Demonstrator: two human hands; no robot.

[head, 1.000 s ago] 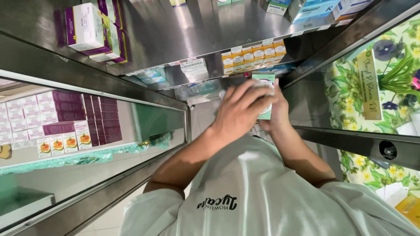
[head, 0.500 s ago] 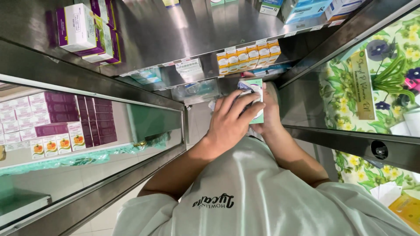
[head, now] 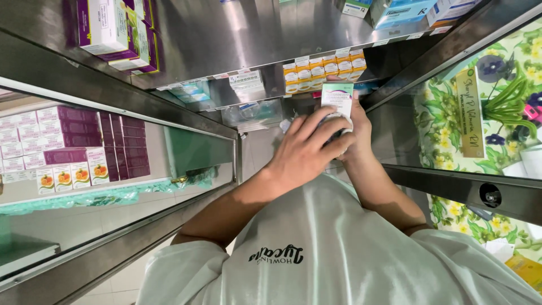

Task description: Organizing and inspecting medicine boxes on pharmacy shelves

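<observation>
I hold a small white and green box [head: 337,97] in front of my chest with both hands. My left hand [head: 305,151] lies over the box's lower part, fingers spread across it. My right hand [head: 359,129] grips it from behind and from the right side, mostly hidden by the left hand. The box's top half sticks out above my fingers. It is just below a row of small orange and white boxes [head: 324,68] on a steel shelf [head: 226,39]. My white shirt [head: 316,254] fills the bottom of the view.
Purple and white boxes [head: 113,25] stand on the steel shelf at upper left, blue boxes [head: 403,11] at upper right. A glass-fronted cabinet [head: 73,147] on the left holds rows of purple and white boxes. A flowered cloth [head: 497,96] lies behind glass at right.
Both hands have carried the box a little farther from my chest, toward the row of orange and white boxes. More of the box shows above my fingers.
</observation>
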